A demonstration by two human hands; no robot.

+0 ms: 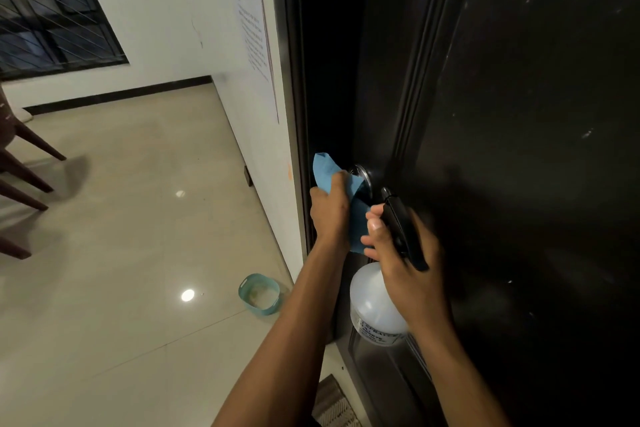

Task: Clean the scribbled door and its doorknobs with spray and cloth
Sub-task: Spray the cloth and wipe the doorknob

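A dark door [519,114] fills the right side of the head view, with a few pale marks on its panel. Its silver doorknob [362,174] shows near the door's left edge, partly covered. My left hand [329,215] grips a blue cloth [323,168] and presses it against the knob. My right hand [405,253] holds a translucent white spray bottle [372,308] by its black trigger head [403,229], whose nozzle points at the knob from just to its right.
A white wall [180,10] with a taped paper notice [251,28] meets the door frame on the left. A small teal basket [259,293] sits on the glossy tile floor by the frame. Brown chair legs [24,177] stand far left; a doormat [334,406] lies below.
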